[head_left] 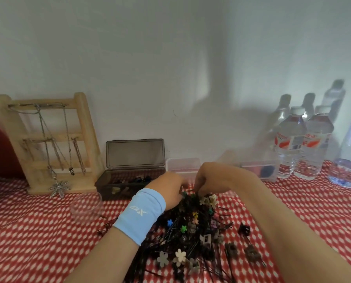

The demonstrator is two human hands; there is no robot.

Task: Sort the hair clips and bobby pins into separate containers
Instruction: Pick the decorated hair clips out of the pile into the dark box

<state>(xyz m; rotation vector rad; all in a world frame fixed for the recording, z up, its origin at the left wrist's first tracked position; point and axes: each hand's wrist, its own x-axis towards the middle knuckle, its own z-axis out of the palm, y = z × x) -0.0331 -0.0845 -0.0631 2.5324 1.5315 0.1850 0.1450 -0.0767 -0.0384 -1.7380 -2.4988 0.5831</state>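
Pile (182, 242) of countless bobby pins and hair clips, pins lying mostly 6-to-12 o'clock; left hand (171, 188) and right hand (209, 178) curl into its 12 o'clock edge, grip indiscernible.

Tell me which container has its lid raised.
The dark smoky box beside the wooden rack: its lid stands upright. The clear tub right of it shows none raised.

Light-blue wristband (139, 218): white logo, roughly "XB", seen upside down. Water bottle labels (289, 139): red print, too blurred to read.
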